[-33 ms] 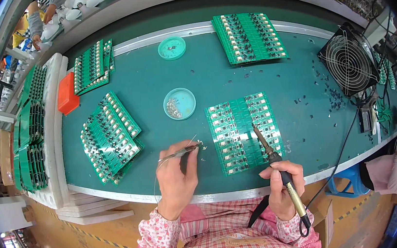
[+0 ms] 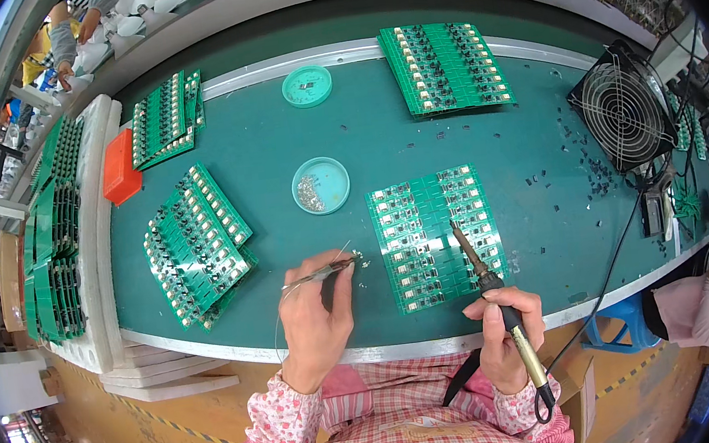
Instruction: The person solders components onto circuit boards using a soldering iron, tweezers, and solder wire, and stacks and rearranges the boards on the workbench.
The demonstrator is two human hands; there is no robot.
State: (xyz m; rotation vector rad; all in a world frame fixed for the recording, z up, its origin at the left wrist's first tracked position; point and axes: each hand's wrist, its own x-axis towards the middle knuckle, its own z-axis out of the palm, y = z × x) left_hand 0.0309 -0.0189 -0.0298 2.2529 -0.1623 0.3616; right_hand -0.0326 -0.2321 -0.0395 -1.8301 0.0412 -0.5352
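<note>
A pair of tweezers [image 2: 318,273] is gripped in my left hand [image 2: 314,322], and a thin wire, probably solder, runs out past the fingers. The tweezer tips are beside a few tiny pale parts [image 2: 361,261] on the green mat. My right hand [image 2: 510,335] is closed round a soldering iron [image 2: 504,309] with a black and brass-coloured handle. Its tip points up and left over the right half of a green circuit board panel [image 2: 432,239]. Whether the tip touches the board, I cannot tell. Small components sit in rows on that panel.
Stacked panels [image 2: 200,248] lie at left, with more [image 2: 446,67] at the back. Two round dishes [image 2: 307,86] stand mid-table, the nearer [image 2: 343,195] holding tiny parts. An orange box [image 2: 120,169] sits far left. A black fan [image 2: 621,108], scattered dark chips and the iron's cable [image 2: 612,258] occupy the right.
</note>
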